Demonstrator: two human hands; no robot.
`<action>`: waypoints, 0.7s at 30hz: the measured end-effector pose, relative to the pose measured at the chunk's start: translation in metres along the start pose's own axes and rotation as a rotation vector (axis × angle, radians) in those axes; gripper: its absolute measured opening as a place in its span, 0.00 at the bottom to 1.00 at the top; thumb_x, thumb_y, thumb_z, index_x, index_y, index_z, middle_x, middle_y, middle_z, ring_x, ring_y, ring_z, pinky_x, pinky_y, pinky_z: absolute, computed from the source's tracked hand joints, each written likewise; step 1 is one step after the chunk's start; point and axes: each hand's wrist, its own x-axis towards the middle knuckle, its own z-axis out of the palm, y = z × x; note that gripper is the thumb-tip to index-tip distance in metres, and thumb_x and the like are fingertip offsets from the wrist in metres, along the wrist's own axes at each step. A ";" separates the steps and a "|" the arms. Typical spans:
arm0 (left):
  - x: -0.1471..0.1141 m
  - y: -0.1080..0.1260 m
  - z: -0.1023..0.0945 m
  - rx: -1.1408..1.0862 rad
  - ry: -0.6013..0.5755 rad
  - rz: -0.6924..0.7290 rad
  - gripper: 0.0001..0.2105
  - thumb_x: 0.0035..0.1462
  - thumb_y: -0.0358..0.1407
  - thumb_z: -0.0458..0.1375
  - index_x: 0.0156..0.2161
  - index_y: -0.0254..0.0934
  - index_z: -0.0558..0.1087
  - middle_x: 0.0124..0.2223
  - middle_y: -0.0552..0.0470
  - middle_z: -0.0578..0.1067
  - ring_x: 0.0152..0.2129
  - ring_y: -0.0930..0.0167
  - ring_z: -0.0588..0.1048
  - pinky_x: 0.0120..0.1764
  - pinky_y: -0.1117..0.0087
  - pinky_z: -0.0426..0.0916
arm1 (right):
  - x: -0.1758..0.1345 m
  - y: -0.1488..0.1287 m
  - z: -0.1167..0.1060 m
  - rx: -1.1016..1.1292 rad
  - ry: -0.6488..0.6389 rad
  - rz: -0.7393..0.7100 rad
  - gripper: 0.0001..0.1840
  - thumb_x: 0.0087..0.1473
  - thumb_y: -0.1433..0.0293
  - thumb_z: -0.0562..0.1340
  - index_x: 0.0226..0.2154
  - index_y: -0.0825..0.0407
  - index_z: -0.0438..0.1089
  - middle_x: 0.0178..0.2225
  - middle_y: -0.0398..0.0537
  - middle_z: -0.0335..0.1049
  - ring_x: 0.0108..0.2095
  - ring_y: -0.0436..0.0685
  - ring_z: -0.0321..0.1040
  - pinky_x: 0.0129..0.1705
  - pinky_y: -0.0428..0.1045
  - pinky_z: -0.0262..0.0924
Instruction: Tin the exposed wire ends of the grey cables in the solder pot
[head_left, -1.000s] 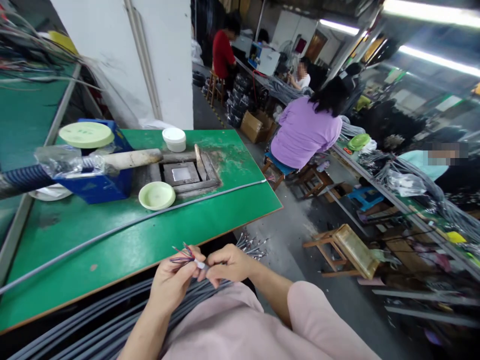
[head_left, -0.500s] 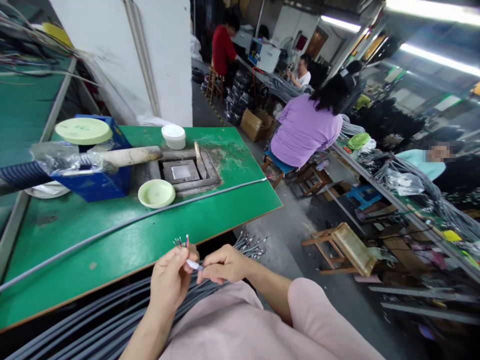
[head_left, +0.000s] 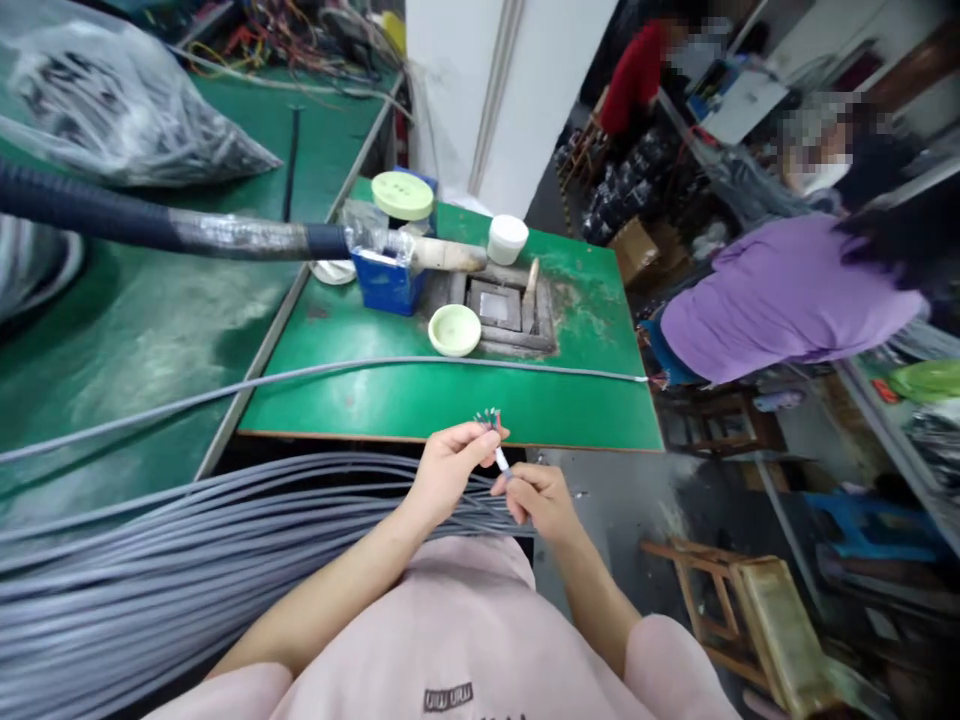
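Note:
Between my hands is the end of a grey cable point(head_left: 502, 460), with a white section and several thin coloured wires fanned out at its tip. My left hand point(head_left: 455, 462) pinches it just below the loose wires. Lower down, the fingers of my right hand point(head_left: 541, 498) close on the grey part. A thick bundle of grey cables point(head_left: 225, 530) runs along the table's front, below my left forearm. One single grey cable point(head_left: 375, 365) lies across the green table point(head_left: 360, 405), its stripped end near the right edge.
A square metal pot point(head_left: 495, 305) sits in the table, with a wooden-handled tool point(head_left: 531, 283) at it. Nearby are a shallow pale green bowl point(head_left: 454, 330), a white tub point(head_left: 508, 238), a blue box point(head_left: 386, 285) and a ducted hose point(head_left: 247, 237). A person in purple point(head_left: 780, 295) sits at right.
My view has swung left, so the table and co-workers appear shifted and more of the cable bundle shows. Both hands keep their hold on the cable end.

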 end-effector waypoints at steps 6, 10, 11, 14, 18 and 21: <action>0.004 -0.002 -0.005 -0.003 0.011 -0.008 0.16 0.42 0.43 0.67 0.16 0.35 0.71 0.26 0.50 0.76 0.29 0.70 0.73 0.32 0.73 0.67 | 0.005 -0.005 -0.002 0.107 -0.073 0.013 0.22 0.52 0.53 0.61 0.27 0.56 0.73 0.13 0.36 0.60 0.14 0.44 0.52 0.18 0.43 0.48; 0.005 0.005 -0.002 -0.144 -0.072 -0.121 0.17 0.37 0.42 0.70 0.16 0.33 0.69 0.24 0.53 0.72 0.17 0.77 0.67 0.17 0.77 0.61 | 0.011 -0.002 -0.003 0.332 -0.245 0.023 0.27 0.51 0.48 0.60 0.27 0.58 0.70 0.16 0.39 0.65 0.14 0.45 0.57 0.17 0.43 0.50; 0.003 0.008 -0.001 -0.169 -0.114 -0.155 0.17 0.38 0.42 0.70 0.16 0.33 0.69 0.24 0.54 0.71 0.14 0.79 0.64 0.15 0.77 0.58 | 0.012 0.001 -0.001 0.394 -0.282 0.039 0.27 0.51 0.48 0.61 0.26 0.58 0.68 0.16 0.41 0.66 0.14 0.45 0.58 0.16 0.44 0.50; -0.004 0.012 -0.002 -0.209 -0.218 -0.218 0.16 0.42 0.43 0.68 0.21 0.33 0.71 0.23 0.57 0.68 0.10 0.82 0.59 0.12 0.78 0.54 | 0.018 0.009 0.005 0.541 -0.410 0.077 0.26 0.49 0.50 0.62 0.25 0.59 0.67 0.16 0.45 0.68 0.14 0.48 0.59 0.14 0.45 0.50; -0.007 0.011 -0.007 -0.222 -0.227 -0.235 0.16 0.41 0.43 0.69 0.21 0.33 0.71 0.24 0.56 0.68 0.11 0.80 0.62 0.14 0.77 0.60 | 0.021 0.010 0.013 0.595 -0.479 -0.009 0.26 0.46 0.51 0.65 0.28 0.61 0.70 0.14 0.43 0.67 0.12 0.48 0.59 0.14 0.45 0.51; -0.004 0.007 -0.010 -0.164 -0.140 -0.187 0.15 0.41 0.43 0.69 0.21 0.34 0.72 0.22 0.57 0.69 0.13 0.79 0.64 0.18 0.76 0.64 | 0.020 0.002 0.015 0.558 -0.298 -0.070 0.24 0.47 0.53 0.66 0.27 0.60 0.70 0.13 0.39 0.65 0.11 0.47 0.57 0.13 0.44 0.50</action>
